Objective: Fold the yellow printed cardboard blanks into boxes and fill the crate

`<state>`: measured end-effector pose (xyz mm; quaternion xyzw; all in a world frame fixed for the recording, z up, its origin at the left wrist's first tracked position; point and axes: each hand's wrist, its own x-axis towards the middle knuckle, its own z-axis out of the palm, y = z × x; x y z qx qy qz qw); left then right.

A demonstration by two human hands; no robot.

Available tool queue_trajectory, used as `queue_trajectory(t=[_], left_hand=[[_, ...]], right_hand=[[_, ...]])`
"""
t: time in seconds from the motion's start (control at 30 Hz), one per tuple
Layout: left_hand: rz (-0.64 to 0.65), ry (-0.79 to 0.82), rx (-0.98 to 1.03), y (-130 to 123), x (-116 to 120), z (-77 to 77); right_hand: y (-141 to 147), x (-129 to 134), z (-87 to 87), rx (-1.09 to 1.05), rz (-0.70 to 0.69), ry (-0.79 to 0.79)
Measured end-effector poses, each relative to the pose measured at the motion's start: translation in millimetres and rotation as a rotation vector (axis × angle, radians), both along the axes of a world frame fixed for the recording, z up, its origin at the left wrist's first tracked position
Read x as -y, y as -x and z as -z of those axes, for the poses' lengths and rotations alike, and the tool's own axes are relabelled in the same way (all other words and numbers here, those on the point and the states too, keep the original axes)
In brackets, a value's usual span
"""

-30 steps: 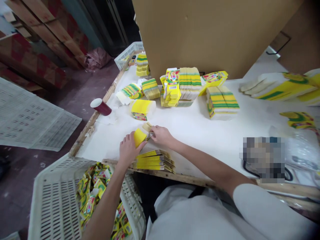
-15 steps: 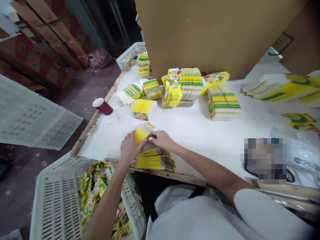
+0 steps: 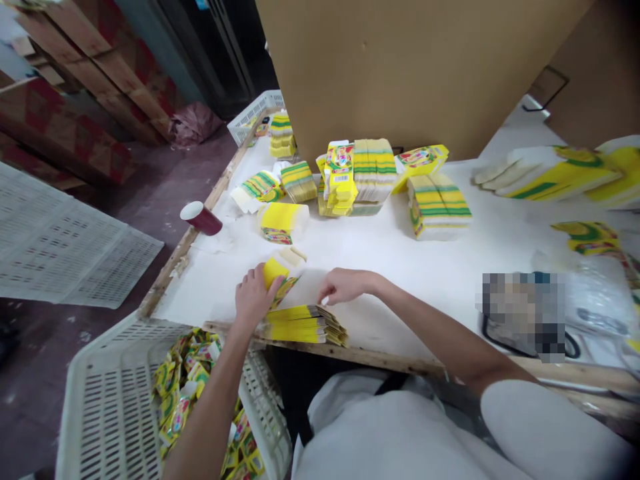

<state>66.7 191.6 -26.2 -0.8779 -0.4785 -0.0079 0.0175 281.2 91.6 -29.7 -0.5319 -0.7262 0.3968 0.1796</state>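
Note:
My left hand (image 3: pixel 251 295) is wrapped round a small yellow carton stack (image 3: pixel 276 270), its pale flaps pointing away from me and a printed side showing below. To its right, my right hand (image 3: pixel 341 287) hovers just above the table with fingers curled together. A small white bit shows at its thumb tip; whether it is held or worn I cannot tell. Below both hands, a fanned row of flat yellow cartons (image 3: pixel 295 325) lies along the table's front edge.
Bundles of yellow-green cartons (image 3: pixel 440 210) stand across the white table (image 3: pixel 380 267), before a big cardboard box (image 3: pixel 400 73). A maroon cup (image 3: pixel 206 221) lies at the left edge. Below left, a white crate (image 3: pixel 107 400) holds yellow packets. Plastic bags (image 3: pixel 595 300) lie at right.
My right hand has come away from the carton stack, moving right and slightly down. My left hand keeps its hold, and the stack's printed side is now turned into view.

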Motion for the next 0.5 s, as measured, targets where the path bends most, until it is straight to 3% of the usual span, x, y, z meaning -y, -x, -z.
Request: queue_trajectory(t=[0.2, 0.33, 0.5], left_hand=[[0.007, -0.027, -0.016, -0.6, 2.5, 0.3], [0.005, -0.030, -0.021, -0.5, 2.3, -0.2], [0.005, -0.033, -0.020, -0.3, 2.0, 0.4]], right_hand=[[16.9, -25.4, 12.1, 0.146, 0.344, -0.235], [24.2, -27.9, 25.4, 0.228, 0.394, -0.313], [27.7, -27.5, 26.3, 0.281, 0.367, -0.362]])
